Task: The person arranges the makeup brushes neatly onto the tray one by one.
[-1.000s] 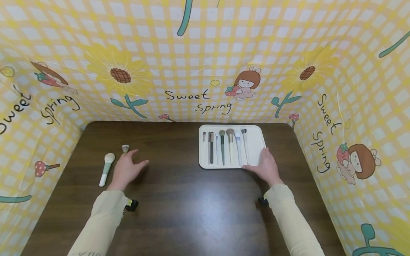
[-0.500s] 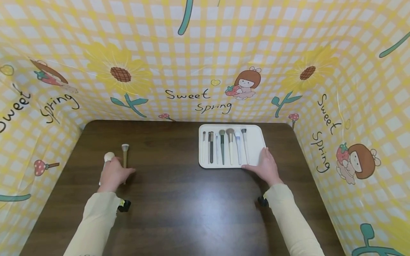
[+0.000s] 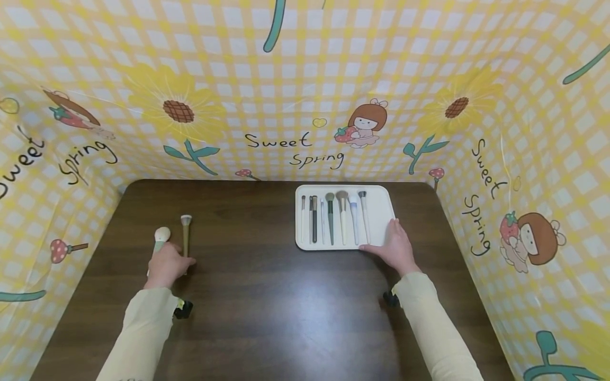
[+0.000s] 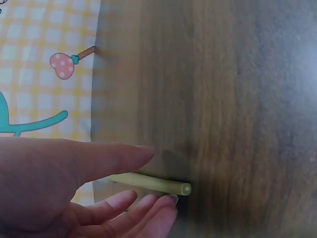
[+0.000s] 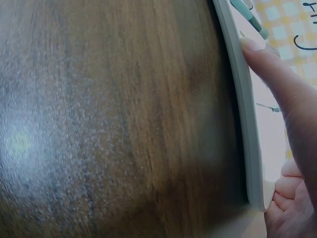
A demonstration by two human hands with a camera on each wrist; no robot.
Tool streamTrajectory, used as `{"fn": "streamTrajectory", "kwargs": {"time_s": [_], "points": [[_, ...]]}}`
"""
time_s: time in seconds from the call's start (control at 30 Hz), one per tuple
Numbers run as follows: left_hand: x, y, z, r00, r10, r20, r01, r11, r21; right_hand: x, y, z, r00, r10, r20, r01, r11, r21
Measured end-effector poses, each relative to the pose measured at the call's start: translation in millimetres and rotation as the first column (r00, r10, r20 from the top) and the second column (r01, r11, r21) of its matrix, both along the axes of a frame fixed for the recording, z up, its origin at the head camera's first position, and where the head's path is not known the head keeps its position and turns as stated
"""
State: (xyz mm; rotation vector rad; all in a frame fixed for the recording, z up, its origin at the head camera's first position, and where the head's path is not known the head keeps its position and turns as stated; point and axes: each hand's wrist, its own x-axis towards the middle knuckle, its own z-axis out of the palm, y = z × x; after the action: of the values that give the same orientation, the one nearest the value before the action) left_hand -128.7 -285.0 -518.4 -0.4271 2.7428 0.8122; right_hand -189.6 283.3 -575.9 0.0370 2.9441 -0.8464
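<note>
My left hand [image 3: 167, 263] is low over the table's left side, covering part of the white and green makeup brush [image 3: 162, 234]. An olive-handled makeup brush [image 3: 186, 231] lies just right of it, partly behind the thumb. In the left wrist view, the olive handle [image 4: 158, 184] shows between thumb and fingers, with a gap below the thumb. My right hand [image 3: 397, 247] holds the near right corner of the white tray [image 3: 381, 203], thumb [image 5: 255, 45] on its rim and fingers curled at its side. Several makeup brushes, including a green-handled one [image 3: 331, 219], lie in a row in the tray.
The dark wooden table [image 3: 267, 296] is walled at the back and sides by a yellow checked cloth [image 3: 286, 95]. A light reflection shines on the tabletop between the arms.
My left hand has moved left and toward me, from the olive brush to over the white and green brush, uncovering most of the olive one. The right hand and tray have stayed still.
</note>
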Motion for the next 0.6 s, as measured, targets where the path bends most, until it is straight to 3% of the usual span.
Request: {"fn": "streamTrajectory", "kwargs": {"time_s": [0.17,0.6], "points": [[-0.8,-3.6,-4.0,1.000,-0.005,0.027,0.005,1.000,-0.015,0.8,-0.3,-1.2,1.000,-0.001,-0.008,0.001,1.000,0.002],[-1.8,-2.4,-13.9,0.997,0.040,0.058,-0.048,0.989,0.139,-0.2,0.6,-2.8,1.000,0.008,-0.018,-0.008,1.000,0.010]]}}
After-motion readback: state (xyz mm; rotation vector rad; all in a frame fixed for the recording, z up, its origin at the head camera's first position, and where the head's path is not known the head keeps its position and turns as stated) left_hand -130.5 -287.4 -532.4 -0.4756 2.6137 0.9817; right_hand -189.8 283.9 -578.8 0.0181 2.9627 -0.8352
